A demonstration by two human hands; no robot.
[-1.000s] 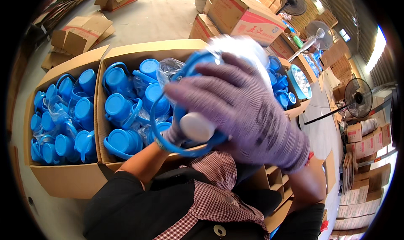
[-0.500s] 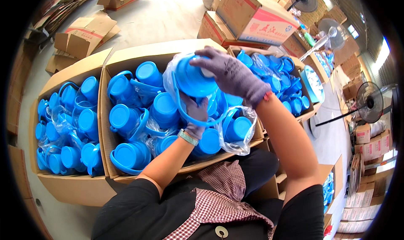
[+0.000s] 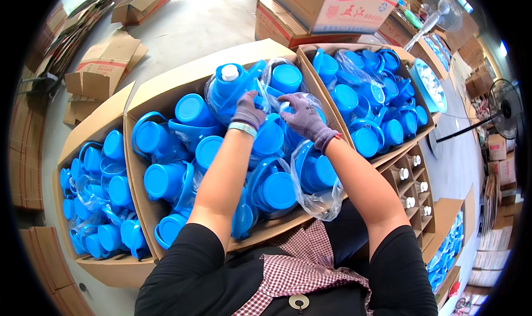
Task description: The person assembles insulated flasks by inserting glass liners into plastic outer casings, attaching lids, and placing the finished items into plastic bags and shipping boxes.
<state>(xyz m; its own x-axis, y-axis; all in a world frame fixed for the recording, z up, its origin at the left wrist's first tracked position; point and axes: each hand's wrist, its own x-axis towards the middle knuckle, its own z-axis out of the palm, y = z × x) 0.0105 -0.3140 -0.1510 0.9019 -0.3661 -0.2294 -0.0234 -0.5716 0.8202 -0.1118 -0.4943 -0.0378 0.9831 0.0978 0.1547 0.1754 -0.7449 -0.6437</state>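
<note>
Both my hands wear purple-grey gloves and are over the middle carton, packed with blue plastic handled jugs. My left hand is closed on the lower edge of a blue jug that lies tilted at the carton's far side, a white cap facing up. Clear plastic film is around that jug. To its right, my right hand has its fingers curled down over another blue jug and film. A small white bit shows at its fingertips; what they hold is unclear. A loose plastic bag hangs at the near edge.
Cartons of similar jugs stand on the left and right. Beside my right arm is a divided carton with white-capped items. A blue basin holds white pieces. Opened cartons, stacked boxes and a fan are around.
The jug has gone from between my raised hands down to the carton's far side, its white cap now showing. My right hand has moved down and right, off it; my left stays with it.
</note>
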